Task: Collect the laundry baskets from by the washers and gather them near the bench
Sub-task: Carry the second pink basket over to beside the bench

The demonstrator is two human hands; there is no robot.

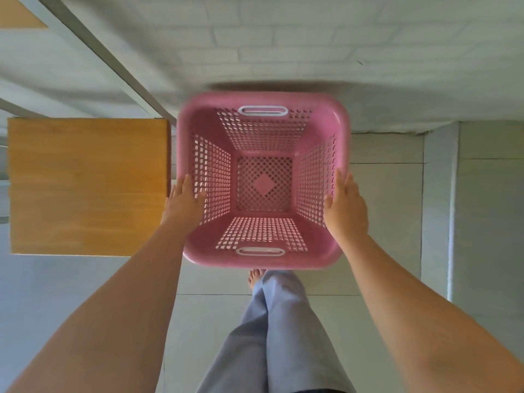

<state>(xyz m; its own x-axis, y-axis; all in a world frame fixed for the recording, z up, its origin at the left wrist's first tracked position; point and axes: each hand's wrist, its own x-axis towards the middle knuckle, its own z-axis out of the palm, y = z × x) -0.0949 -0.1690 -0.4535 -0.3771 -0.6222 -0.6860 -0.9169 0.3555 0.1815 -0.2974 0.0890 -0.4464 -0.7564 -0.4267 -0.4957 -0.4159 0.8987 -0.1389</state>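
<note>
A pink perforated laundry basket (263,259) with two white handle slots is upright in front of me, seen from straight above, and it is empty. My left hand (183,201) grips its left rim, thumb hooked inside the wall. My right hand (346,207) grips the right rim the same way. The wooden bench (88,185) lies directly left of the basket, its right edge nearly touching the basket's left side. Whether the basket rests on the floor or hangs in my hands I cannot tell.
A pale brick wall (283,46) stands just beyond the basket. Light floor tiles (385,194) spread to the right and below. My legs in blue trousers (280,336) and one bare foot (255,276) are under the basket's near edge.
</note>
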